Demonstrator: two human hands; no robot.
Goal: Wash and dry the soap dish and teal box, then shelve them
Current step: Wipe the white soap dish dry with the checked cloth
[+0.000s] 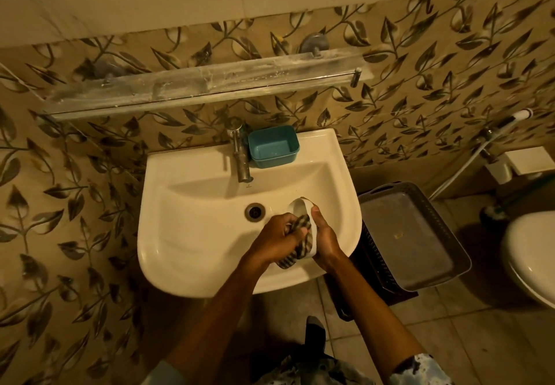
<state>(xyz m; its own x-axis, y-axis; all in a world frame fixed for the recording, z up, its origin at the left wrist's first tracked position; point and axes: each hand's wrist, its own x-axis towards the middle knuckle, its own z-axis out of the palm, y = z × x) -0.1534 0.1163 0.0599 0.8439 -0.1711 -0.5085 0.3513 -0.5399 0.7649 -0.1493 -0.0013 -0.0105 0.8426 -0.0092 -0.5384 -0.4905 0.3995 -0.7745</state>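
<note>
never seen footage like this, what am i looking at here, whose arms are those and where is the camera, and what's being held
There is no machine here. A person wears a wide-angle camera on the head, so this single picture looks down along their own two bare arms, which enter from the bottom edge.

They stand at a white sink in a bathroom with leaf-patterned wall tiles. The right hand holds a white soap dish over the basin, and the left hand presses a checked cloth into it, which looks like wiping or drying.

The teal box stands open and untouched on the sink's back ledge, just right of the tap. Above is a long glass shelf with nothing standing on it. A grey basket sits to the right of the sink, and part of a toilet shows at the far right edge.
</note>
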